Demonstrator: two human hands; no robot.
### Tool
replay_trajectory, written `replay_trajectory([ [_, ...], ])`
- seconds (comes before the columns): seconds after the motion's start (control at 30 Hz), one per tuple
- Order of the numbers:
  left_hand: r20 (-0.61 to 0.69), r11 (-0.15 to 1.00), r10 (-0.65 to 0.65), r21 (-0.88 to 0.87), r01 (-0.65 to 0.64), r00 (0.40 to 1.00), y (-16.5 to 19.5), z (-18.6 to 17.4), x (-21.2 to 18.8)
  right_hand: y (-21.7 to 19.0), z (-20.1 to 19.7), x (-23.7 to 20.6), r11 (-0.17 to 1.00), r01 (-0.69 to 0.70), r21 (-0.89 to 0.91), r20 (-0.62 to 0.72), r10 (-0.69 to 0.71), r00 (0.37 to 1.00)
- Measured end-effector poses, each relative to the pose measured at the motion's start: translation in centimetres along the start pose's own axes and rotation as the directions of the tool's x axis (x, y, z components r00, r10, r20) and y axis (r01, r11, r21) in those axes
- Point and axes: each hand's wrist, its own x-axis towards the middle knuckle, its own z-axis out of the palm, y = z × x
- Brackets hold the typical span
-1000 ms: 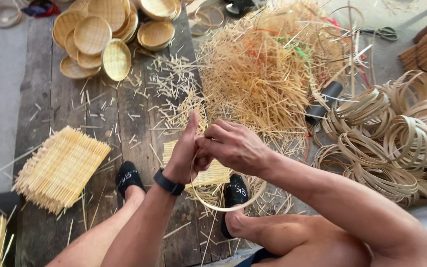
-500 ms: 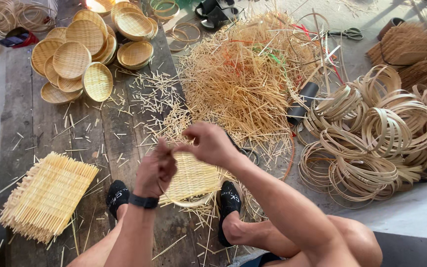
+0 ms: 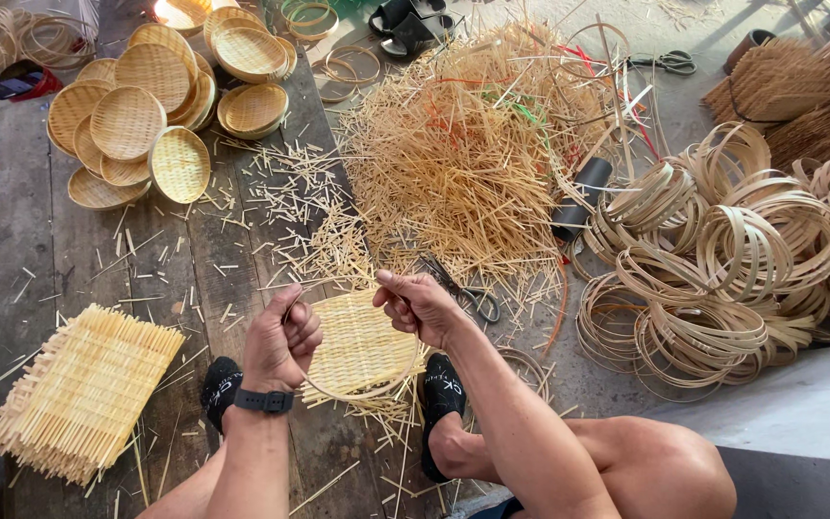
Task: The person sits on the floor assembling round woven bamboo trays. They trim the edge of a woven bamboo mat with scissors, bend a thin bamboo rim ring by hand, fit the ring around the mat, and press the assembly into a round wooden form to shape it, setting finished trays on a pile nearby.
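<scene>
A woven mat [image 3: 362, 341] lies on the plank floor [image 3: 194, 288] between the two feet, with a thin hoop [image 3: 357, 389] around its near edge, held at either side by the left hand [image 3: 280, 341] and right hand [image 3: 420, 306]. Scissors [image 3: 468, 293], perhaps touching the straw pile [image 3: 473, 163], lie just behind the right hand. Round baskets [image 3: 146, 115] sit far left, a stack of mats [image 3: 84, 389] near left, coiled rings [image 3: 732, 259] right.

A small dark phone [image 3: 4, 85] with a flat rectangular screen lies at the far left edge, resting on something red (partly hidden by bamboo rings). No packages, labels or signs show.
</scene>
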Motion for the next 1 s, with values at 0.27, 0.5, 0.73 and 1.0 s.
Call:
replay_trajectory([
  [0.27,-0.104,0.995,-0.020,-0.099,0.010,0.994,-1.4,-3.1,2.9,0.4,-1.7,1.2,0.992,0.068,-0.107,-0.054,-0.074,0.996],
  [0.5,-0.249,0.994,0.060,-0.071,-0.080,0.967,-5.5,-9.0,6.3,4.3,-4.1,4.9,0.870,-0.015,-0.492,-0.321,-0.165,0.933],
  [0.73,-0.193,0.386,0.621,0.919,-0.082,0.760,-11.0,-16.8,8.7,9.9,-7.2,9.1,0.586,-0.163,-0.794,-0.386,-0.279,0.879],
  [1.0,-0.210,0.162,0.527,0.976,0.145,0.823,-11.4,-19.3,8.9,13.0,-7.2,11.2,0.431,-0.274,-0.860,-0.427,-0.312,0.849],
])
